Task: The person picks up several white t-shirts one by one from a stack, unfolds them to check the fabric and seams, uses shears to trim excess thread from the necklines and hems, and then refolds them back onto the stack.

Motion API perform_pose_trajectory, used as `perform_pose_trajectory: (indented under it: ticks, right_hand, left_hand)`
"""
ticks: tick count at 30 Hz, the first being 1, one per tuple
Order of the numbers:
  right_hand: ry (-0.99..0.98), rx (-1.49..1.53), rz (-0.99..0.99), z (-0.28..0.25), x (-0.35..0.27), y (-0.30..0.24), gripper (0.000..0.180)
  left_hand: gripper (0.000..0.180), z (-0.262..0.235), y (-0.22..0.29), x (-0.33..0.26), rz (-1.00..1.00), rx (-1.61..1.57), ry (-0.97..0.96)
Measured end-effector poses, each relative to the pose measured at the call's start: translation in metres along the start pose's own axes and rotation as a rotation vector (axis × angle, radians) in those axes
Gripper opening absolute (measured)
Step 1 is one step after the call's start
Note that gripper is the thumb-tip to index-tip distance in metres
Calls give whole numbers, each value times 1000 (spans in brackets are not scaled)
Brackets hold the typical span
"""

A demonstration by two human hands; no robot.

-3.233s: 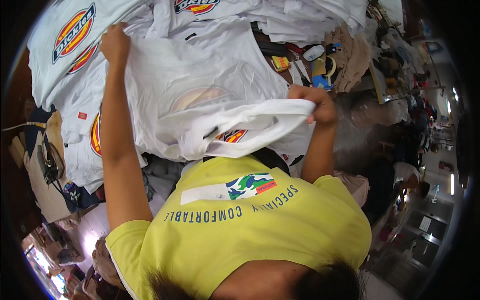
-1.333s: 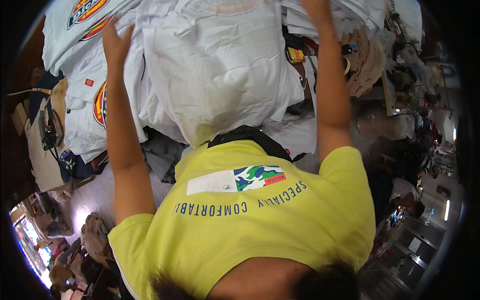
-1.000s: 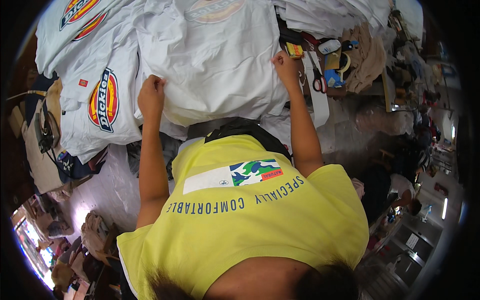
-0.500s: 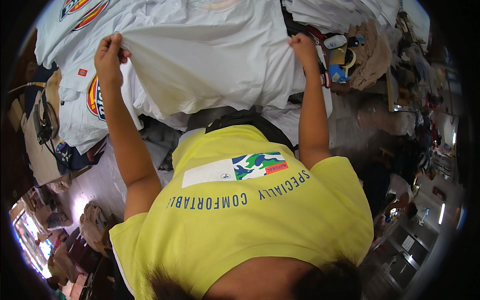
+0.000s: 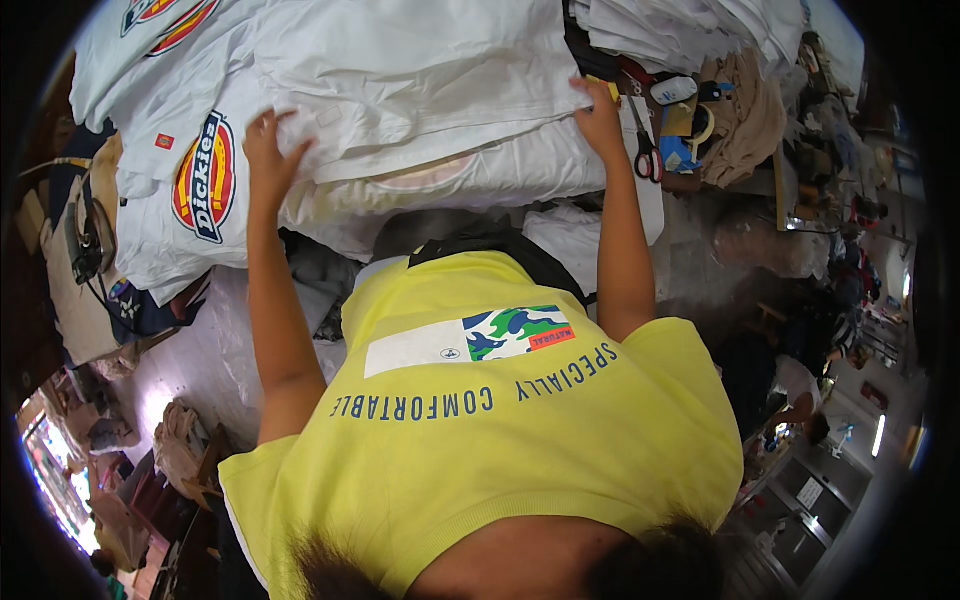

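Observation:
A white T-shirt (image 5: 430, 85) lies fairly flat over a pile of white shirts in front of me, its near edge loosely wrinkled. My left hand (image 5: 272, 158) is open at its left side, thumb and fingers spread, slightly blurred. At the right edge of the cloth, the fingers of my right hand (image 5: 599, 118) are closed on the T-shirt. A small yellow item (image 5: 606, 90) shows beside those fingers; its kind is unclear. Left of my left hand, another white shirt (image 5: 150, 225) bears a large red, yellow and blue printed badge.
Scissors (image 5: 646, 150) with black and red handles lie right of my right forearm. Farther right are a tape roll (image 5: 702, 124), a white bottle-like object (image 5: 673, 91) and brown cloth (image 5: 742, 125). More folded white garments (image 5: 660, 30) are stacked at the back right.
The lifted, taut near part of the T-shirt has come down onto the pile. My left hand has let go, opened and moved right and nearer. My right hand stays at the right edge.

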State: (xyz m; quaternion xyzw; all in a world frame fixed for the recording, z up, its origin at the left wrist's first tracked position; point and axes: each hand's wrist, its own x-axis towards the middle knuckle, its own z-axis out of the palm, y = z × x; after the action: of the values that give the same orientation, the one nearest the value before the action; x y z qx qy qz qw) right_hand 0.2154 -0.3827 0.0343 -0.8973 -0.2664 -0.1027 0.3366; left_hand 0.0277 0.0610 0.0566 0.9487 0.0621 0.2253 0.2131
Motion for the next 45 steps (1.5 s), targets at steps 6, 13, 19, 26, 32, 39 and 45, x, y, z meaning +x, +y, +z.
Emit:
perform_pose_trajectory:
  ticks: [6,13,19,26,32,39,45]
  right_hand:
    - [133,249,236,13,-26,18,36]
    - [235,219,289,-4,-20,5,18]
    - [158,25,153,-22,-89,-19,28]
    - [105,149,306,-24,-107,-22,22]
    - [47,558,497,-39,-77,-18,17]
    - [347,988,621,5,-14,1,29]
    - [280,-121,-40,30,-32,-67,35]
  left_hand:
    - [38,3,-6,-52,-179,-78,-48]
    - [14,-32,-28,-55,-548,-441,226]
    - [16,-31,-62,-123,-777,-755,327]
    - [36,-30,-40,-132,-790,-967,311]
    - [49,-68,-22,-109,-833,-993,-62]
    - [46,-46,-25,-58,-941,-1512,262]
    - [32,-5,7,-71,-452,-366,420]
